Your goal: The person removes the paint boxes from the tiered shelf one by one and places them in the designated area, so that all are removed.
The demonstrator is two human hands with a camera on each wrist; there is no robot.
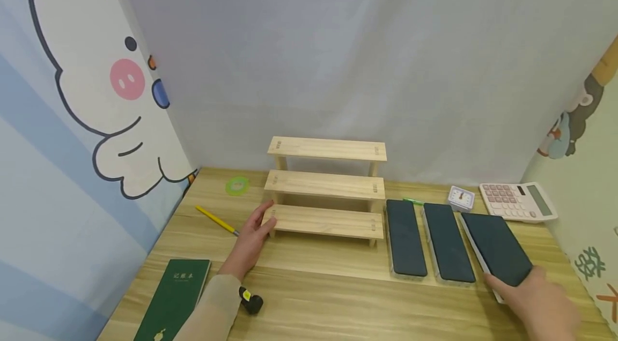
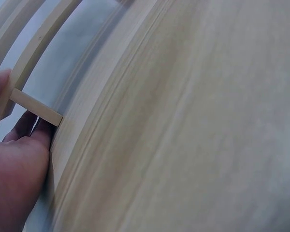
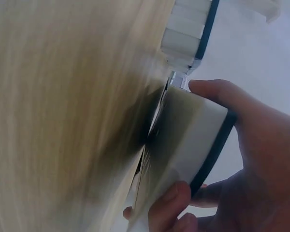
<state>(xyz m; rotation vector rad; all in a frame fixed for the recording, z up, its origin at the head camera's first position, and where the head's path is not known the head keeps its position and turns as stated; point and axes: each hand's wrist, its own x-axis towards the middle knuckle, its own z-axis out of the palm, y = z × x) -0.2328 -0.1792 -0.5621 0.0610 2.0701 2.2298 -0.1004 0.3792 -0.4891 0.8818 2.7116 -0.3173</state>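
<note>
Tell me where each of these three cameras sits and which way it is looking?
Head: worn on the head, looking forward and down at the wooden table; both hands and a beige sleeve show.
Left wrist: low on the table, facing the tiered wooden shelf; the left hand touches its leg.
Right wrist: faces the right hand, which grips the rightmost dark case.
Shared: head view also shows shelf, case, left hand, right hand.

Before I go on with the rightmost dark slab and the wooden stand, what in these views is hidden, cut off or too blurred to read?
- Right hand: cut by the head view's lower edge; its grip on the rightmost dark flat slab shows only in the right wrist view.
- Left hand at the three-tier wooden step stand: fingertips hidden behind the lowest step.
- Wooden tabletop: motion-blurred in both wrist views.
- Green notebook: gold lettering too small.
</note>
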